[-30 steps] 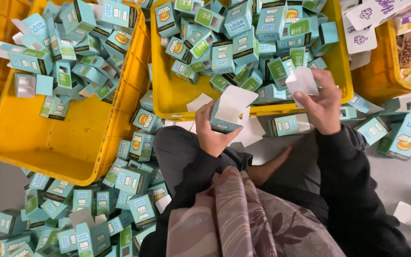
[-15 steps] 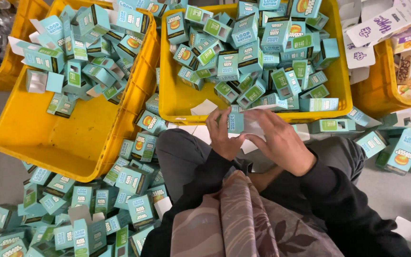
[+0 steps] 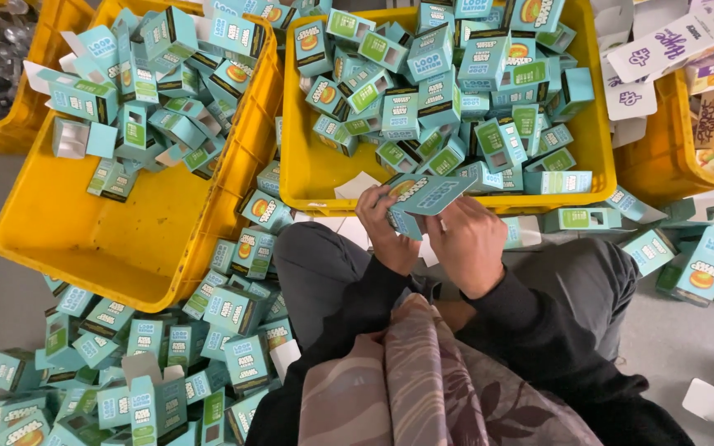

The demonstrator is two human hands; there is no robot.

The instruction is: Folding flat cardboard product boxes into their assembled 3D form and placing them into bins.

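Observation:
A small teal carton with an orange picture sits between both hands, just in front of my lap. My left hand grips its left side from below. My right hand closes over its right side and lower flap. Both sleeves are black. Behind the hands stands a yellow crate heaped with several more teal cartons. A patterned cloth hangs over my chest at the bottom of the view.
A second yellow crate at left holds teal cartons in its far half. Loose teal cartons litter the floor at lower left and at right. Another yellow crate with white and purple cartons stands at far right.
My right hand came back from the crate's edge with a white piece and joined my left hand on the teal carton, whose open white flap now looks folded down.

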